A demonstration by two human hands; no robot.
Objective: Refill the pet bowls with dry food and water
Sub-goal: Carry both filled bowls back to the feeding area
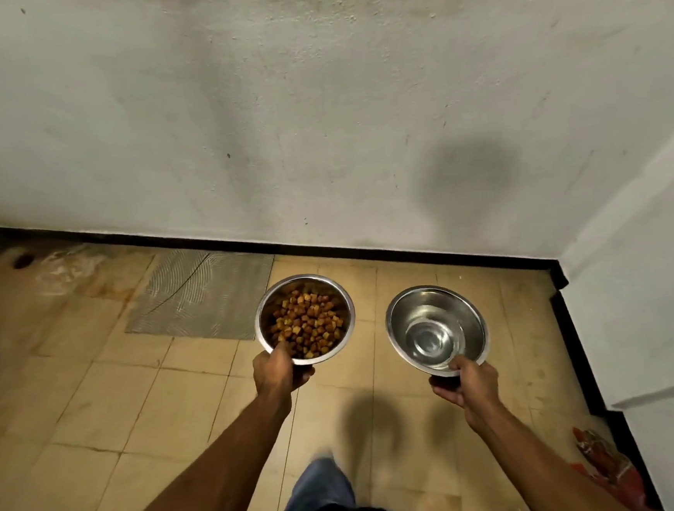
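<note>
My left hand (pixel 277 375) grips the near rim of a steel bowl (pixel 341 303) filled with brown dry food cubes (pixel 306 324), thumb inside the rim and fingers under it. My right hand (pixel 468 384) grips the near rim of a second steel bowl (pixel 404 310) that holds clear water (pixel 435 342). Both bowls are held in the air above the tiled floor, side by side, a short gap apart.
A white wall (pixel 318 136) with a black skirting runs across ahead, and another wall closes the right side. A grey patch of bare tile adhesive (pixel 201 294) lies on the beige tiled floor at left. A red wrapper (pixel 603 462) lies by the right wall. My jeans leg (pixel 321 486) steps forward.
</note>
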